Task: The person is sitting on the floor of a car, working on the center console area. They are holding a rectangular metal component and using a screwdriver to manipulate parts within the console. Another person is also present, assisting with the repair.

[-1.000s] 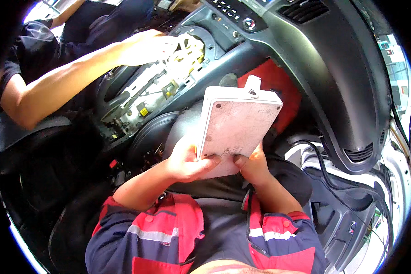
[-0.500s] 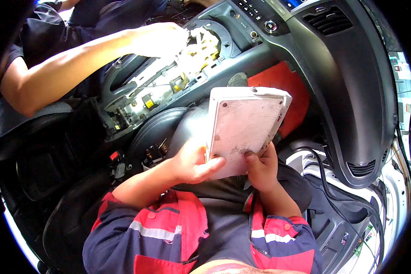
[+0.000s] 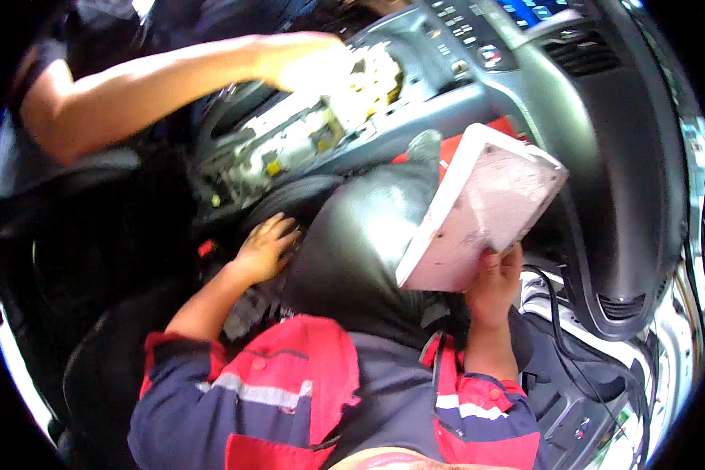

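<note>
My right hand [image 3: 493, 283] grips the lower edge of a flat white rectangular case [image 3: 497, 205], thumb on its scuffed, pinkish face. The case is tilted in front of the dashboard, beside my raised dark-trousered knee [image 3: 360, 227]. My left hand [image 3: 268, 247] is off the case, its fingers stretched out and apart. It hovers over or rests by the seat's edge near the console; contact cannot be made out. A co-worker's hand [image 3: 317, 69] reaches to the pale and yellow parts in the opened centre console [image 3: 290, 149].
A black dashboard [image 3: 611, 172] curves along the right, with a control panel [image 3: 478, 47] at the top. Red material [image 3: 511, 125] shows behind the case. Black cables [image 3: 564, 333] hang by the door at lower right. A small red piece [image 3: 205, 248] sits beside my left arm.
My left hand has let go of the case and moved left to the seat's edge. My right hand has shifted the case right and tilted it further. The view has swung slightly.
</note>
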Available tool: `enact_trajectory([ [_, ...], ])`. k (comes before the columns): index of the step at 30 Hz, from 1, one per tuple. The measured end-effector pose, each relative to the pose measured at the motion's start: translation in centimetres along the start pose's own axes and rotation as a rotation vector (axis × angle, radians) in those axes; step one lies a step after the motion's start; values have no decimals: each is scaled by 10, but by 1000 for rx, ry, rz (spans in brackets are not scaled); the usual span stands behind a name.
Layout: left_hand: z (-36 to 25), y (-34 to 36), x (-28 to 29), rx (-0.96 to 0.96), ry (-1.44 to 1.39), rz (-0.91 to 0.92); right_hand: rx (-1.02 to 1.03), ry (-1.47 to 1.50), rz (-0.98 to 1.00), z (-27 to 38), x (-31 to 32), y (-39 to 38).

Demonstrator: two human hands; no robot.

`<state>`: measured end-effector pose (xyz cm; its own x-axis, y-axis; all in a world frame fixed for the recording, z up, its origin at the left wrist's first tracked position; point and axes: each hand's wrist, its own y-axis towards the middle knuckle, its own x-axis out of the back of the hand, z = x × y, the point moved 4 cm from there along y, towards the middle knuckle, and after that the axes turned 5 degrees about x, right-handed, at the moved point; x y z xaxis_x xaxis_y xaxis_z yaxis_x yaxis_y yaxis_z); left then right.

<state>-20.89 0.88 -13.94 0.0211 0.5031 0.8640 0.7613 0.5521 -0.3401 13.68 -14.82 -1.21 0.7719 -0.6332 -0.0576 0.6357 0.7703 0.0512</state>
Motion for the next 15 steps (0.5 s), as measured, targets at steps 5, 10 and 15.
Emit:
enact_trajectory([
  [5, 10, -49, -65, 207, -228, 7, -40, -56, 179, 0, -14, -11],
  [10, 11, -84, -82, 280, -188, 26, -68, -53, 373, 11, -51, -14],
  [15, 10, -97, -89, 257, -185, -82, -59, 4, 430, 15, -66, -13],
])
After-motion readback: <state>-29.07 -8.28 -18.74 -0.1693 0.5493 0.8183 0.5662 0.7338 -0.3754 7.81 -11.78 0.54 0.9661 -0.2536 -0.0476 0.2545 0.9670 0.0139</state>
